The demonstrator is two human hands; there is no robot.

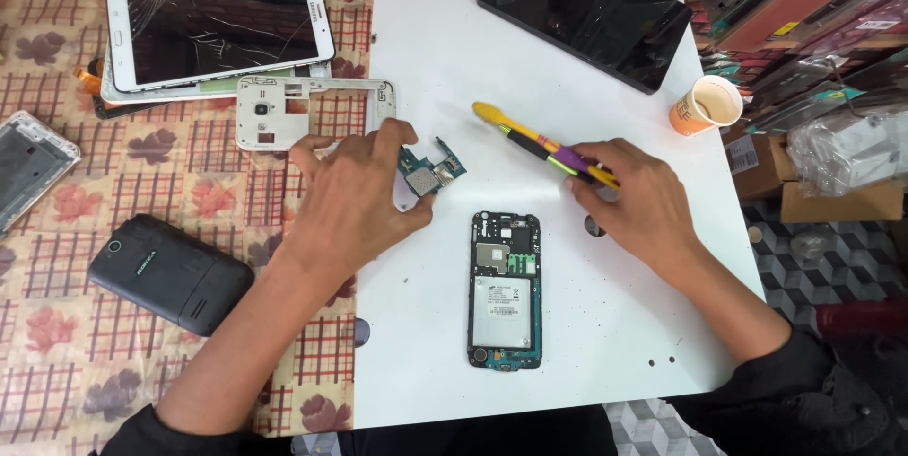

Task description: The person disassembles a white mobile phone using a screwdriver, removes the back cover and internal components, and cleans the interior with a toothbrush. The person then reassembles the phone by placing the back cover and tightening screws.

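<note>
Meanwhile left hand (352, 199) pinches circuit board (427, 170); right hand (632, 199) seemingly grips tools (547, 147).

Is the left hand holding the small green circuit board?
Yes, the left hand pinches the small green circuit board above the white table.

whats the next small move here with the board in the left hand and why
Probably lower the small circuit board pinched in the left hand toward the opened phone lying face down on the white table. The right hand holds the tools beside it.
</note>
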